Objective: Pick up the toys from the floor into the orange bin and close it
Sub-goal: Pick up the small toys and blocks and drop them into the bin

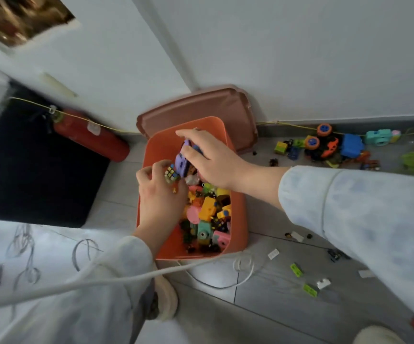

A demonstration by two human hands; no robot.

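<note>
The orange bin point(238, 219) stands open on the floor in the room's corner, with several colourful toys piled inside. Its brown lid point(201, 105) leans against the wall behind it. Over the bin, my left hand point(158, 194) holds a small puzzle cube point(171, 174). Just right of it, my right hand point(210, 160) grips a purple toy point(182, 163). More toys lie along the right wall: a monster truck with orange wheels point(321, 144), a blue block point(352, 145) and a teal toy camera point(378, 136). Small green bricks point(296, 269) lie scattered on the floor.
A red fire extinguisher point(89, 135) lies by the left wall next to a black mat point(32, 175). A white cable point(225, 285) loops on the floor in front of the bin. My slippered foot point(167, 300) stands just below the bin.
</note>
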